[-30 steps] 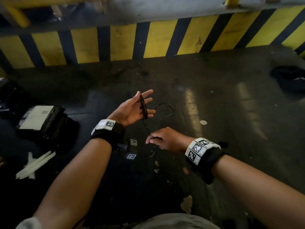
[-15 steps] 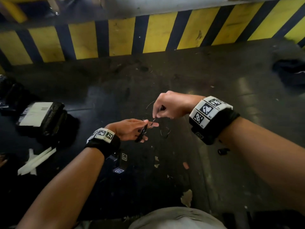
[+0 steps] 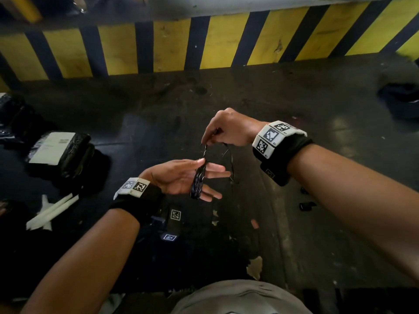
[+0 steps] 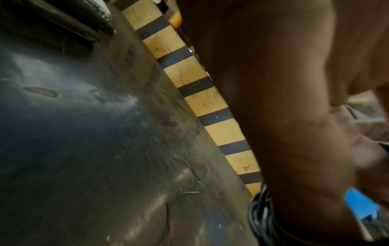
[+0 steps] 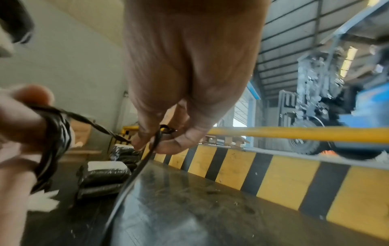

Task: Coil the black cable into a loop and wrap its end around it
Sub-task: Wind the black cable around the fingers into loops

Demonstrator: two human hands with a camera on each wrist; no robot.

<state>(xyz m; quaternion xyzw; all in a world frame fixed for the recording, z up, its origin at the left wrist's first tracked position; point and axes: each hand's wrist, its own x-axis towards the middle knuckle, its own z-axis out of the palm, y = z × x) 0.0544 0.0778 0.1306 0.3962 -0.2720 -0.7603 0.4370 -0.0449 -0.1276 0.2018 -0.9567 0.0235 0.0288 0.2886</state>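
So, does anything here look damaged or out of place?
Yes: the dark floor is worn, with flaked patches near the person. The black cable looks fine, coiled around the left hand, its end pinched by the right hand.

— What's the right hand (image 5: 185, 86) doing?
— Pinching the black cable (image 5: 134, 168) at its fingertips (image 5: 168, 146).
— And the coil (image 5: 56, 141)?
— Wound around the left hand's fingers (image 5: 19, 126), beside the striped barrier (image 5: 284, 176).

Cable (image 3: 199, 181) free end – lost against dark floor (image 3: 294, 98)
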